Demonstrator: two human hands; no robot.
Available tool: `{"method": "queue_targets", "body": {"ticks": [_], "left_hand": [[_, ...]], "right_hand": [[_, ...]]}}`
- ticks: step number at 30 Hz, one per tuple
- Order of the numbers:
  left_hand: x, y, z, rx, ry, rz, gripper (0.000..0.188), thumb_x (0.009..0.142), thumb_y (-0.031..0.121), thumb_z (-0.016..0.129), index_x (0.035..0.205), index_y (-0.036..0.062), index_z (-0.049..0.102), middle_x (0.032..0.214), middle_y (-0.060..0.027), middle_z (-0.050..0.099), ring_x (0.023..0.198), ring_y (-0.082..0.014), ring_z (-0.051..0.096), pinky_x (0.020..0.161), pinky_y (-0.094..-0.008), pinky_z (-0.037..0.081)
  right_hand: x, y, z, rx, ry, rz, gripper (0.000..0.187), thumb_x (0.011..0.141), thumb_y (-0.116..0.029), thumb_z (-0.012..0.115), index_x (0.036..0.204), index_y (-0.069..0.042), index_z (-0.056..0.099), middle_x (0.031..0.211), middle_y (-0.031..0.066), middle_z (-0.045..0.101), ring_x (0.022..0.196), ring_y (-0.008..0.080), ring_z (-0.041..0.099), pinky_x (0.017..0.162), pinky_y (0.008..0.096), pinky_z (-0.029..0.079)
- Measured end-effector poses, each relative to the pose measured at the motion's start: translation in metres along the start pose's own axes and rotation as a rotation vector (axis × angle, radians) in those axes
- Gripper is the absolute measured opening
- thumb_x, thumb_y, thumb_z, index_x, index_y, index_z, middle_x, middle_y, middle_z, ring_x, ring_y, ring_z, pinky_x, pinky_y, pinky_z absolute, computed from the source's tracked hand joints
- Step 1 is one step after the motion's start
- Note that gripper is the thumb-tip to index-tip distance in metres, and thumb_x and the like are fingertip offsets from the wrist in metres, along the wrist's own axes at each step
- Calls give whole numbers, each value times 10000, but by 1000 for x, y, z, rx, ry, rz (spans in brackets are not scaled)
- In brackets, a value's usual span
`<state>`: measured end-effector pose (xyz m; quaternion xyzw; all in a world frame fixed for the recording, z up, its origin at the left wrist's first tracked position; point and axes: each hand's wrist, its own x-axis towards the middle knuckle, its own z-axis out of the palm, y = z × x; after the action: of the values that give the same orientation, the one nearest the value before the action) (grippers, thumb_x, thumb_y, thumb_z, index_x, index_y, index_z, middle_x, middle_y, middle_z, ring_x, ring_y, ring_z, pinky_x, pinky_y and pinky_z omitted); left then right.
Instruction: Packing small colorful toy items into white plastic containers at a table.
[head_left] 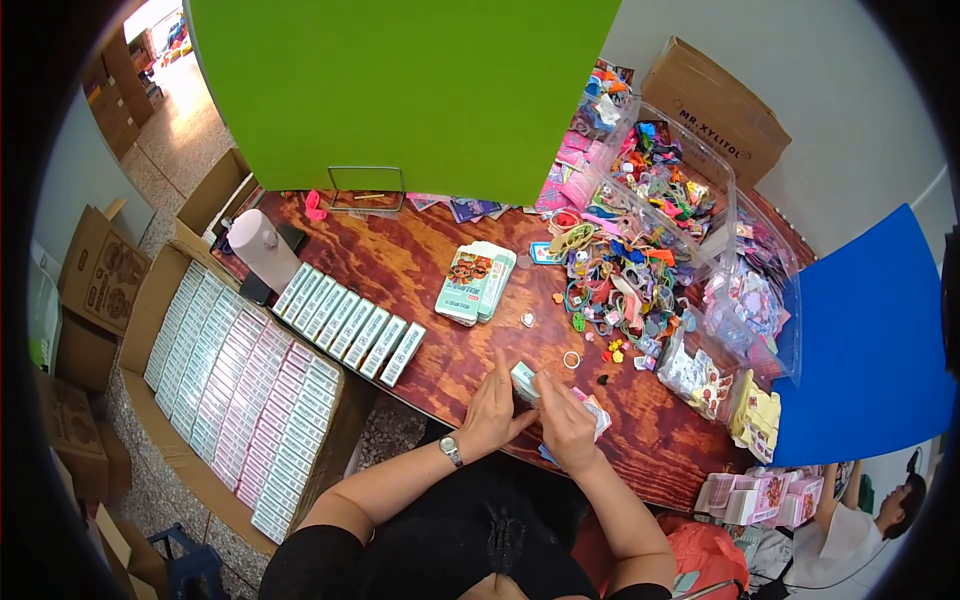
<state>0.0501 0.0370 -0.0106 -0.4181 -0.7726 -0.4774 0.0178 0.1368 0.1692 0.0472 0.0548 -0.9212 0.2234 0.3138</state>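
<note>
Between my two hands, over the front part of the table, is a small pale green and white box (523, 379), partly covered by fingers. My left hand (490, 408) presses on its left side with the fingers held together. From the right, my right hand (567, 428) closes on the same box. Colourful printed cards (597, 412) lie on the table just beyond the right hand. Ahead of the hands rests a stack of flattened green and white cartons (476, 283). To the left stands a row of filled small boxes (347, 325).
A large carton (325, 470) of packed boxes stands left of the wooden table (440, 365). Hair ties and trinkets (615, 285) pile up at right beside clear bins (740, 200). A pink tumbler (264, 250) and green panel (400, 90) stand behind. Another person (850, 525) sits far right.
</note>
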Motion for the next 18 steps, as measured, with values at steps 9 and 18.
{"method": "queue_targets", "body": {"ticks": [9,18], "left_hand": [[3,0,-2,-33,57,80,1218,692,110,871,1523,-156,22,1376,-293,495,1181,-462,549,985,-454,490],[20,6,-89,763,-93,172,754,795,359,789,1468,168,508,1027,-118,567,824,-262,568,639,-372,489]], "right_hand": [[-4,-3,-4,-86,-92,-105,449,851,49,635,1299,68,605,1264,204,658,1239,365,610,1019,413,521],[21,39,-29,-30,-49,218,467,868,-16,700,1324,-14,601,997,175,686,910,335,657,824,401,533]]}}
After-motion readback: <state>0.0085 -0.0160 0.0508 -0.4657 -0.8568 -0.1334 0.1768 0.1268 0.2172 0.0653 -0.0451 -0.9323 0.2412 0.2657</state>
